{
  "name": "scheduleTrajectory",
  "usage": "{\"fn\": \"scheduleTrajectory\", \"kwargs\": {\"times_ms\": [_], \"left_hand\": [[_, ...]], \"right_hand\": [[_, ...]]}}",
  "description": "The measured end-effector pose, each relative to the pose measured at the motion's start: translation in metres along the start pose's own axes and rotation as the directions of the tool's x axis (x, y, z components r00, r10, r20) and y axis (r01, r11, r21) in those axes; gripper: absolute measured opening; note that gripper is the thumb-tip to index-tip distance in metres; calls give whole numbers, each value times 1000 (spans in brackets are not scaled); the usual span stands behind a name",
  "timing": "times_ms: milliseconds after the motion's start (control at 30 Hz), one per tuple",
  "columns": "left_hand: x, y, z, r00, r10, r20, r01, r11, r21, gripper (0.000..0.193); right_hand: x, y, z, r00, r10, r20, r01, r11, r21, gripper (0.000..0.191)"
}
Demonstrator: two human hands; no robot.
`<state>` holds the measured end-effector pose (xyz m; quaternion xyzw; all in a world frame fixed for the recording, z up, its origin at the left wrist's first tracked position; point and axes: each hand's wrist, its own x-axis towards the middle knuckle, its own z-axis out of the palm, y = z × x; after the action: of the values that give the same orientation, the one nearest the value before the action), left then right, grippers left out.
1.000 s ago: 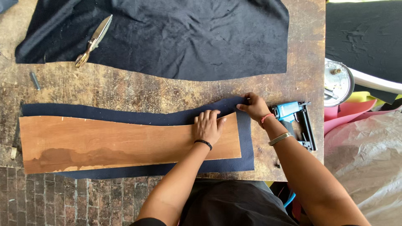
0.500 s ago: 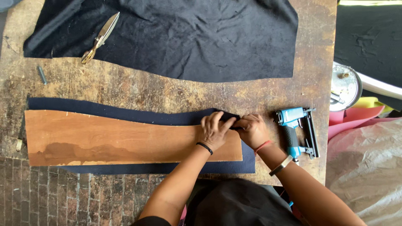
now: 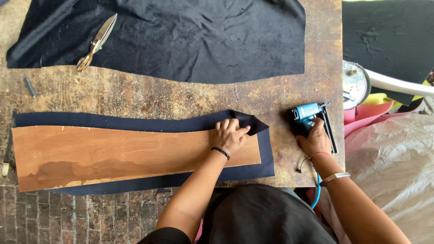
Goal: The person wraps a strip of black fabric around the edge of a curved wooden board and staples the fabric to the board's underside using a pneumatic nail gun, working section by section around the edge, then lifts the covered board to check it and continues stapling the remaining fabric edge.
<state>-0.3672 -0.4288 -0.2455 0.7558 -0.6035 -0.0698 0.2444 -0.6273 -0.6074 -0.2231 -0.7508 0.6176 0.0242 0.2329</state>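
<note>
**Fabric corner folded over a board, stapler in the other hand**

The left hand (image 3: 229, 135) lies flat, fingers spread, on the right end of a long wooden board (image 3: 113, 156), pressing a folded flap of dark navy fabric (image 3: 135, 123) down onto the board's upper right corner. The flap sticks out as a small dark point just past the fingertips. The fabric piece lies under the board and shows as a band along its upper edge, its right end and its lower edge. Board and fabric sit along the near edge of the worn, scratched surface (image 3: 181, 97), running from the left edge to right of the middle.

The right hand (image 3: 315, 141) is closed around the grip of a blue pneumatic stapler (image 3: 309, 115), which rests on the surface near its right edge, well apart from the board's end. A blue hose (image 3: 317, 194) drops away below the wrist, past the near edge.

A large sheet of black cloth (image 3: 190, 36) covers most of the far half of the surface. A pair of scissors (image 3: 96, 43) lies on it near the far left corner, blades pointing away from the person. A small dark metal piece (image 3: 30, 86) lies on bare wood by the left edge. A round metal object (image 3: 355, 83) sits just beyond the right edge.
</note>
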Motion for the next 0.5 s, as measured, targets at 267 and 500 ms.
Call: {"fn": "scheduleTrajectory", "kwargs": {"times_ms": [267, 500], "left_hand": [[-1, -2, -7, 996, 17, -93, -26, 995, -94, 16], [-2, -2, -11, 987, -27, -156, 7, 991, -132, 7]], "right_hand": [[-2, -31, -41, 927, 27, 374, -110, 973, 202, 47], [-13, -99, -29, 856, -175, 487, 335, 905, -264, 48]]}}
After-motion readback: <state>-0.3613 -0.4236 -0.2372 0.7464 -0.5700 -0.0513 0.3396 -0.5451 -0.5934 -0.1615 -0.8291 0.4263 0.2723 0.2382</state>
